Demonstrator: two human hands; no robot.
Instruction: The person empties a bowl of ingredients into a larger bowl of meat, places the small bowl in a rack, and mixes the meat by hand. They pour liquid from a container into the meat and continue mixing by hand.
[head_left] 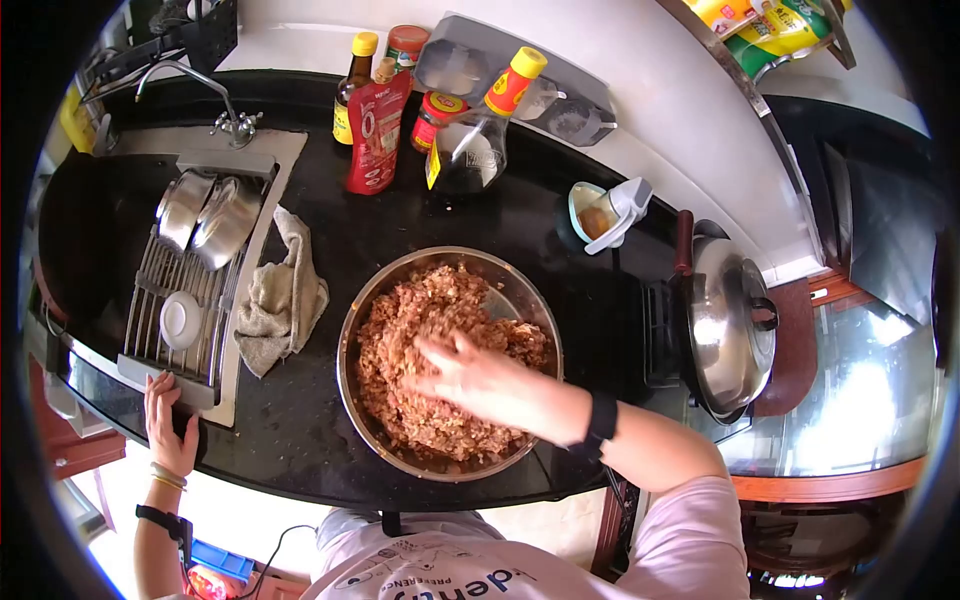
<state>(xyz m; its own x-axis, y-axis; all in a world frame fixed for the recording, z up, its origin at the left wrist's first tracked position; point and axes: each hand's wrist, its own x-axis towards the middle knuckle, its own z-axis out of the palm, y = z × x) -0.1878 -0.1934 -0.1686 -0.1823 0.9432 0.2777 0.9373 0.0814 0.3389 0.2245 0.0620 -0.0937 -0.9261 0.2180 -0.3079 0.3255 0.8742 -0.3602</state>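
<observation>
Round metal bowl (508, 300), lacking a long axis. Left of bowl, dish rack (200, 393). Inside bowl, heaped minced meat (395, 345), directly beneath right hand (465, 378), the nearer, fingers parted. Well left of bowl, left hand (170, 425), apart from right, fingers extended at rack's near end. Right fingertips blurred; depth in meat impossible to tell.

Smooth, shiny metal for bowl (519, 293) and lid (722, 318); rough, matt cloth for towel (273, 308); gloss on surface (290, 425).
</observation>
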